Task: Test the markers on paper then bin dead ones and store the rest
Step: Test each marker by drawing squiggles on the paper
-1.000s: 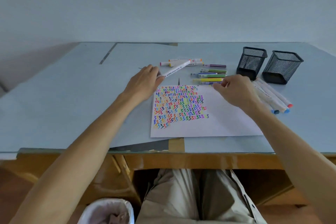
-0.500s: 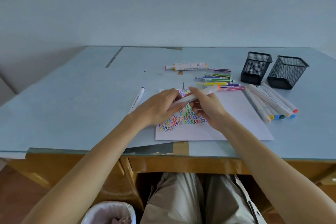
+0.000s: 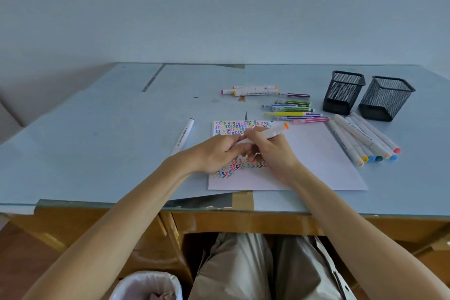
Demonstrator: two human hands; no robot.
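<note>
Mid-frame over the squiggle-filled paper [image 3: 316,153], both hands, left hand [image 3: 216,151] and right hand [image 3: 270,151], grip an orange-capped marker [image 3: 275,132]; untested markers remain, holders [image 3: 343,92] look empty.

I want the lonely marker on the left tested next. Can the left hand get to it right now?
Probably not yet: the left hand is holding one end of the orange-capped marker together with the right hand. The lone white marker lies nearby with nothing in the way once the hand lets go.

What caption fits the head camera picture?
Both hands hold an orange-capped marker above the scribbled paper.
</note>
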